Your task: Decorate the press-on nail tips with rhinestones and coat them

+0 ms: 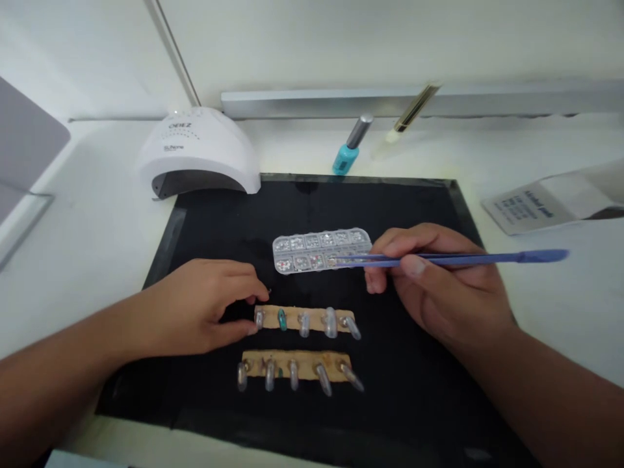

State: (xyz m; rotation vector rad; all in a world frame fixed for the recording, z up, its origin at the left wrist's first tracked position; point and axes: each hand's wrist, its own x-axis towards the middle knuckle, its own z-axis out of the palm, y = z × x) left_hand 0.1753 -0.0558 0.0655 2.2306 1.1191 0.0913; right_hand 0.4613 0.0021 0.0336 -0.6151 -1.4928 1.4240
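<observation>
While the right hand [446, 289] is pinching blue tweezers [487, 259] between thumb and fingers, their tip gap too fine to tell, the transparent stone case [319, 251] is lying leftward, its long axis running roughly with theirs; the right is sitting nearer. Left hand [209, 305]: bordering the upper nail-tip strip's [316, 318] left end; whether pinching, cannot tell. Black mat [404, 390]: extending beyond the case and rightward of the strip, giving room.

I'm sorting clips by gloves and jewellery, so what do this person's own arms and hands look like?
The left hand and right hand are bare: no glove or ring shows on either grip. The left forearm and right forearm show no sleeve, watch or bracelet as far as the picture reaches.
</observation>
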